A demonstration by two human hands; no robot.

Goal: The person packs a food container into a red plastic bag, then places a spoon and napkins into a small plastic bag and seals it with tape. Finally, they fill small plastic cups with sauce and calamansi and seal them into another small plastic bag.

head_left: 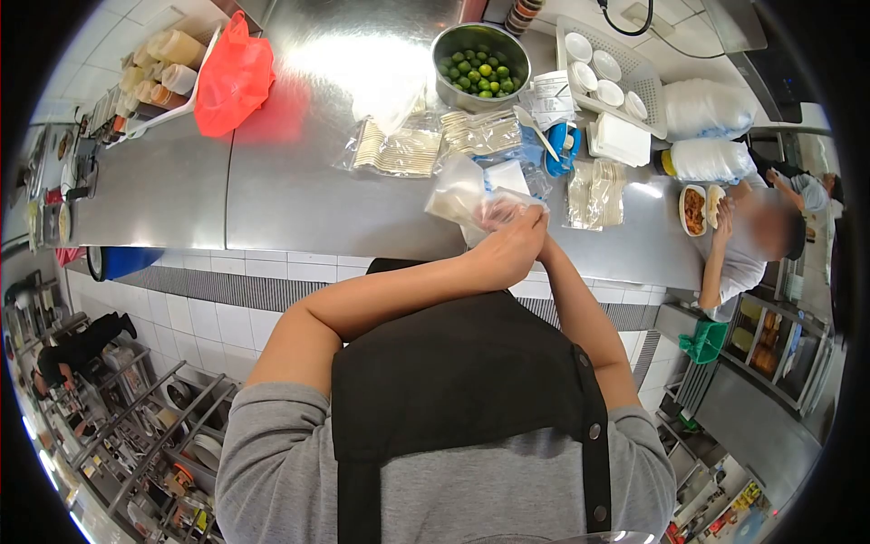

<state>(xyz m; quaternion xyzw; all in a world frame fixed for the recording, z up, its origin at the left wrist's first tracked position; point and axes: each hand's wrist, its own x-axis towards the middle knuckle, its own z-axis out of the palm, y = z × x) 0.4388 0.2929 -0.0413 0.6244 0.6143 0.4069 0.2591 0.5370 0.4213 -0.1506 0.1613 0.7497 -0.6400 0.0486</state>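
While the clear bag (471, 201) hung just above the steel counter (299, 190), seemingly raised so both hands could reach its end, the left hand (507, 249) and right hand (538, 234) met there, forearms angled inward. The left's fingers were bunched, pinching plastic; the right's were hidden, their state unclear.

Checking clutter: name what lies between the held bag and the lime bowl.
Head view: clear packets of pale utensils, between bag and lime bowl.
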